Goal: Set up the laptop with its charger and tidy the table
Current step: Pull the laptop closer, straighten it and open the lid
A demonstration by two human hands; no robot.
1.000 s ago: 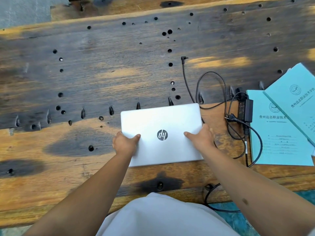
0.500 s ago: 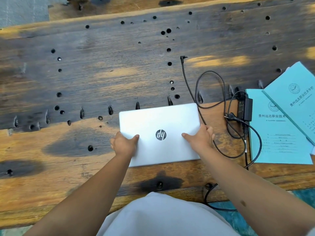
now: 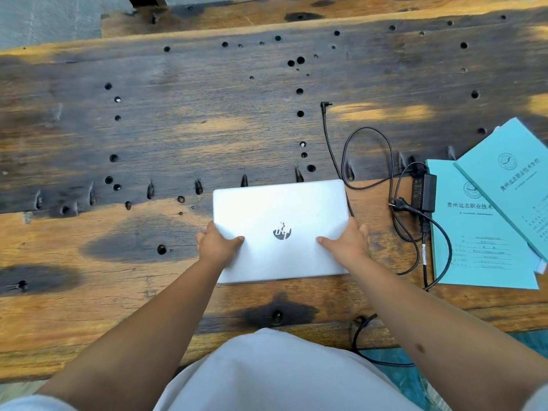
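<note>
A closed silver laptop with a round logo lies flat on the worn wooden table, near its front edge. My left hand grips the laptop's left side, thumb on the lid. My right hand grips its right side the same way. To the right lies the black charger brick with its tangled cable. The barrel plug rests free on the table behind the laptop, and the wall plug lies beside the brick.
Two teal booklets overlap at the right edge, the brick resting partly on one. Part of the cable hangs over the table's front edge. The tabletop is pitted with several drilled holes. A grey wall stands behind.
The laptop and both hands have shifted slightly left, away from the charger cable. The cable loop beside the laptop has loosened a little.
</note>
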